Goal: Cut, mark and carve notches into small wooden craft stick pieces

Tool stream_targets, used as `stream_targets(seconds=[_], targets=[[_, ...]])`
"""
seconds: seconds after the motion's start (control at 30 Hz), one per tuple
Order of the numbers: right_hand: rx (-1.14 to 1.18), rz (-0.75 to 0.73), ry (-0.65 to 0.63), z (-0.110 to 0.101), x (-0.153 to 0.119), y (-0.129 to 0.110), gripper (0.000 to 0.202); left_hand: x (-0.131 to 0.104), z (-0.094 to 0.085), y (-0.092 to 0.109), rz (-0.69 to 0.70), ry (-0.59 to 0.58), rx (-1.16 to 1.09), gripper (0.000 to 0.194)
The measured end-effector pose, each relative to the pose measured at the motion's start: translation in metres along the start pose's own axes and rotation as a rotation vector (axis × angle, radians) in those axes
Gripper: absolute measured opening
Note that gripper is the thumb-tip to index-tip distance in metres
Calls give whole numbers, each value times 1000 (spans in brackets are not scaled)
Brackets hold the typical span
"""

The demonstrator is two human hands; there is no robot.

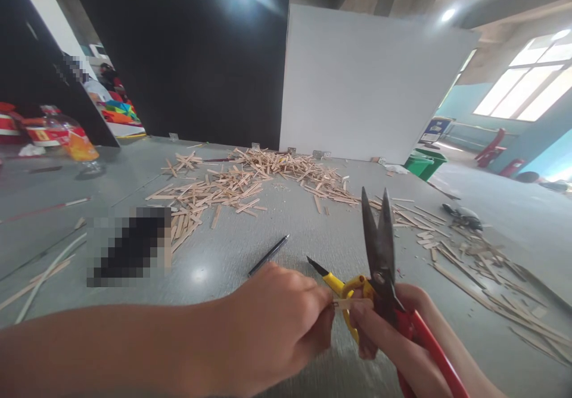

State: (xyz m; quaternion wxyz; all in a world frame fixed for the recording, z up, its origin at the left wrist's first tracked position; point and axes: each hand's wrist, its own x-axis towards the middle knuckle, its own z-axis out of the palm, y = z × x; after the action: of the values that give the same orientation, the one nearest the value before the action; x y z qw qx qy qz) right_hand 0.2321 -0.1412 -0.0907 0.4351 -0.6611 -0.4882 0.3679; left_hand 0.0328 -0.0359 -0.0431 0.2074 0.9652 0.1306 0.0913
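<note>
My left hand (286,314) is closed, its fingertips pinching one end of a short pale wooden strip (342,304) with a small dark mark. The thumb and fingers of my right hand (393,338) grip the strip's other end. That same hand also holds metal shears (379,255) with red handles, blades pointing up and slightly parted. Behind the strip lie yellow-handled scissors (333,280) with dark tips, partly hidden by my hands. A dark pen (269,255) rests on the grey table (214,267) just beyond my left hand.
A pile of wooden strips (232,183) spreads across the table's back, with longer strips and scraps (473,273) on the right. A bottle (74,139) stands at left. Black (192,58) and white (361,82) panels rise behind. Green bins (424,162) stand beyond the table.
</note>
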Motion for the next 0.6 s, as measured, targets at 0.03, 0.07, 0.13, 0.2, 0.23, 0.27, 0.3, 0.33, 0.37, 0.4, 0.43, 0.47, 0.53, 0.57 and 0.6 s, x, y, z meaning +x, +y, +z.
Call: stream_targets(seconds=[0.03,0.07,0.13,0.2,0.23,0.27,0.3,0.33,0.37,0.4,0.43,0.47,0.53,0.57,0.6], targets=[[-14,-9,-21,0,-1,-3,49,0,2,0,-8,-16,28,16],[-26,-14,-32,0,-3,-6,49,0,4,0,-14,-29,57,16],[-34,-11,-15,1,-6,-11,49,1,7,-1,-6,-44,93,16],[-26,-21,24,4,-8,-15,48,1,9,-2,3,-45,52,14],[-29,-35,33,5,-9,-17,48,1,8,-3,-3,-48,5,14],[-39,-48,33,6,-9,-18,49,2,7,-3,-18,-55,-57,16],[-53,-57,14,7,-9,-19,50,2,6,-3,-38,-66,-125,18],[-64,-60,-10,7,-9,-20,52,2,4,-2,-57,-75,-191,21],[-71,-53,-29,7,-8,-20,53,2,2,-2,-74,-79,-250,23],[-72,-42,-37,7,-8,-20,54,2,0,-1,-96,-82,-308,26],[-67,-26,-31,6,-8,-19,54,2,-2,0,-127,-91,-362,28],[-57,-5,-13,6,-7,-17,53,2,-4,2,-167,-102,-411,32],[-33,28,22,4,-6,-12,52,2,-8,4,-249,-112,-474,37],[-22,31,30,3,-5,-10,51,2,-10,4,-281,-112,-488,38],[-12,29,23,3,-4,-7,51,2,-11,5,-305,-107,-493,39]])
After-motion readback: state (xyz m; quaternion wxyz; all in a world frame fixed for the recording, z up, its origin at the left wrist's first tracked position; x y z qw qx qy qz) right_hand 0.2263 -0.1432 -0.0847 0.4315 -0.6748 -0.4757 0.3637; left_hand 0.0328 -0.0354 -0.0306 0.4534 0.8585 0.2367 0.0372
